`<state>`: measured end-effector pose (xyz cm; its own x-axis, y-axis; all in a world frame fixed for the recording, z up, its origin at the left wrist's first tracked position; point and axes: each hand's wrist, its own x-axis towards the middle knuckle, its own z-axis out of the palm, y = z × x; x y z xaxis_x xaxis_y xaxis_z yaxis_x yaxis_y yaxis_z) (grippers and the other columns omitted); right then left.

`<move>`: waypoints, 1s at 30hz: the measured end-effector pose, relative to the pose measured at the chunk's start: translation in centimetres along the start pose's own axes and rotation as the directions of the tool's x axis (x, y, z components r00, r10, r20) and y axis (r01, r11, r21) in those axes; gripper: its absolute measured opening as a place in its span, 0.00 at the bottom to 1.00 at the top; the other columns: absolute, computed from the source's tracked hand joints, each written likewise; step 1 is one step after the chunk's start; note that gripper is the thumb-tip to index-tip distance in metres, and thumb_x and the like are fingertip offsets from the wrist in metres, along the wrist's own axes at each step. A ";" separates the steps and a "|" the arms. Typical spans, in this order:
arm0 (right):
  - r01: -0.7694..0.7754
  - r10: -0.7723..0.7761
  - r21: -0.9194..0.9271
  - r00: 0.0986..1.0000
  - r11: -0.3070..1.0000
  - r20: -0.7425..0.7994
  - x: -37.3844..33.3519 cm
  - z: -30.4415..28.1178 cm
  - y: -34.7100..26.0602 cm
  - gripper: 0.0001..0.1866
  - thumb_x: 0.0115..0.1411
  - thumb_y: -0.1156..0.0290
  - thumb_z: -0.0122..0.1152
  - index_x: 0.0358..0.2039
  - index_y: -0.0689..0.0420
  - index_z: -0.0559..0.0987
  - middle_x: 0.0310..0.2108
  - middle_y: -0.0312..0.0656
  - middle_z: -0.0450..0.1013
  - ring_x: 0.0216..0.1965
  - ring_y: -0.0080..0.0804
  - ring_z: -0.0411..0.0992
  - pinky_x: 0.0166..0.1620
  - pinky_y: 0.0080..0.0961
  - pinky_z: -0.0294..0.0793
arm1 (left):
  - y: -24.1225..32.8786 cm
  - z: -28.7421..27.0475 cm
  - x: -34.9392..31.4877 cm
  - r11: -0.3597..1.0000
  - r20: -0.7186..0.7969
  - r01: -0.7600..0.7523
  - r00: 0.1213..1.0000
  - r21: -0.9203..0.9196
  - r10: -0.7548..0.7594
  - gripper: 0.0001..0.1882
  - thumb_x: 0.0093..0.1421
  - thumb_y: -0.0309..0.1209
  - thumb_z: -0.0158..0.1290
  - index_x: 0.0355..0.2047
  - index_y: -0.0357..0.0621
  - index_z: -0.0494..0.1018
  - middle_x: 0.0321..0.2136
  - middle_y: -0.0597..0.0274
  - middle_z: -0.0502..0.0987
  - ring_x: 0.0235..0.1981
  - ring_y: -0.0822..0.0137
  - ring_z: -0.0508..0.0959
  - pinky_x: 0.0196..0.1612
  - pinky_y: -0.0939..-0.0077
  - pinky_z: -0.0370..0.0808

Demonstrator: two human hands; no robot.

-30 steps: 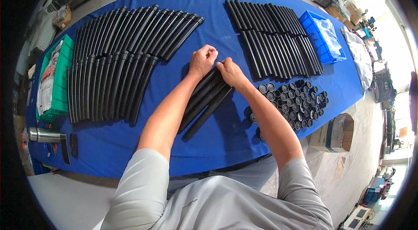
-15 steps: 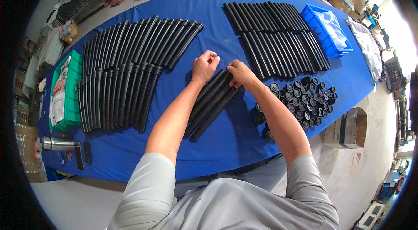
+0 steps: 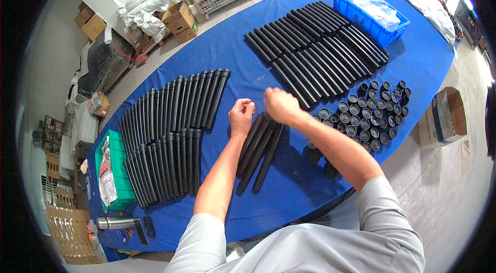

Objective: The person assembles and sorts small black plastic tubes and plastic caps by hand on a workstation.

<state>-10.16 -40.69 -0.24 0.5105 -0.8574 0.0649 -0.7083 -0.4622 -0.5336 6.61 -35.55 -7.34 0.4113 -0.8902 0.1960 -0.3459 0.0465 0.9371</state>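
Several loose black tubes (image 3: 257, 162) lie slanted on the blue cloth in front of me, without caps that I can see. Just left of their far ends is my left hand (image 3: 241, 118), its fingers curled and pinched; whatever it may hold is too small or hidden to make out. My right hand (image 3: 282, 106) hovers past the tubes' far ends, slightly blurred, with its fingertips turned away and hidden. To its right lie rows of plain black tubes (image 3: 315, 48), and nearer me a cluster of round black caps (image 3: 367, 120). Black tubes with collared ends (image 3: 170, 138) lie in two rows at left.
A blue crate (image 3: 343, 7) with clear plastic stands at the far right. At the left edge are a green crate (image 3: 126, 195) with a bag, a silver cylinder (image 3: 113, 223) and a dark flat object (image 3: 149, 226). A cardboard box (image 3: 442, 123) stands on the floor at right.
The view has turned, swinging the table round. My right hand has come off the loose tubes and moved up past their far ends. The left hand stays pinched beside them.
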 end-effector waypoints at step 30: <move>0.167 0.664 0.938 0.743 -0.304 0.083 15.2 -11.5 22.6 0.46 0.69 0.41 0.43 0.71 0.63 0.41 0.72 0.55 0.43 0.66 0.58 0.57 0.58 0.67 0.68 | 1.0 -0.6 -0.9 0.997 -0.009 0.036 0.999 0.065 -0.036 0.09 0.59 0.27 0.60 0.39 0.37 0.76 0.29 0.66 0.79 0.30 0.77 0.76 0.36 0.81 0.75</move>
<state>-24.07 -66.75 -1.61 -0.0507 -0.9252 -0.3761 0.7582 0.2095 -0.6174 6.39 -34.47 -6.44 0.4312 -0.8870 0.1650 -0.3852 -0.0157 0.9227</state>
